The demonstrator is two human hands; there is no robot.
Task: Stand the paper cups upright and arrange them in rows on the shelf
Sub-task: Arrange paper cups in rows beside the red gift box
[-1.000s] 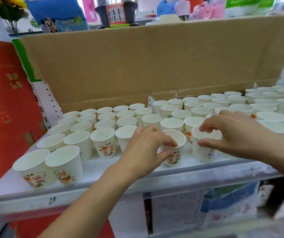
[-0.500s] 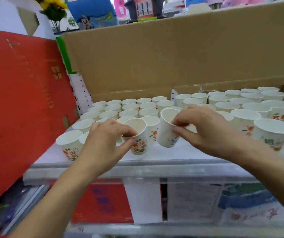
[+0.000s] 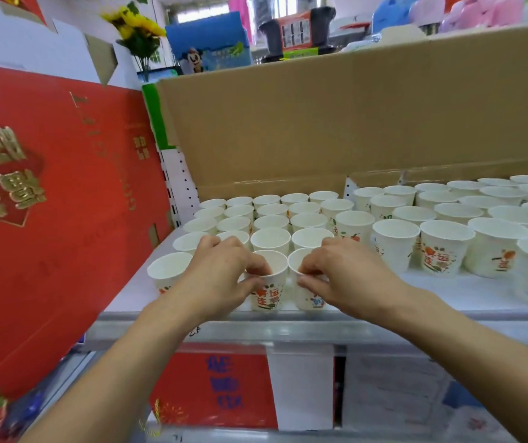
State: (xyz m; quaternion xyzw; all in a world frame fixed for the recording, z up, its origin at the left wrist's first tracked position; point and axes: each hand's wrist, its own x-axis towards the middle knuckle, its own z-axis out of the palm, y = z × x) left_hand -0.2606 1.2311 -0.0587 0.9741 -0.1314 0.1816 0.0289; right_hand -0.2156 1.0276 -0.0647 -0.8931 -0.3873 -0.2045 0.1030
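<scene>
"Two cups were in hand. State the grip," said the checker.

"The left hand (image 3: 221,276) pinched the rim of a white paper cup with red and green print (image 3: 270,290) — fingers curled over the rim, thumb on the near wall. The right hand (image 3: 342,276) gripped the neighbouring white paper cup with blue print (image 3: 312,300) the same way."

"Position of both cups?"

"Upright, just beside each other, at the front edge of the grey metal shelf (image 3: 288,326). Whether their rims touched could not be told."

"Surrounding stock?"

"Rows of upright white paper cups (image 3: 270,239) stood directly behind the pair, mouths up. One more front cup (image 3: 168,271) stood just beside the left hand. A looser group of printed cups (image 3: 444,247) stood to the right — well apart from the held pair."

"Boundaries?"

"A brown cardboard wall (image 3: 320,123) rose behind the rows. A red card panel with gold characters (image 3: 48,203) leaned at the left end of the shelf."
</scene>
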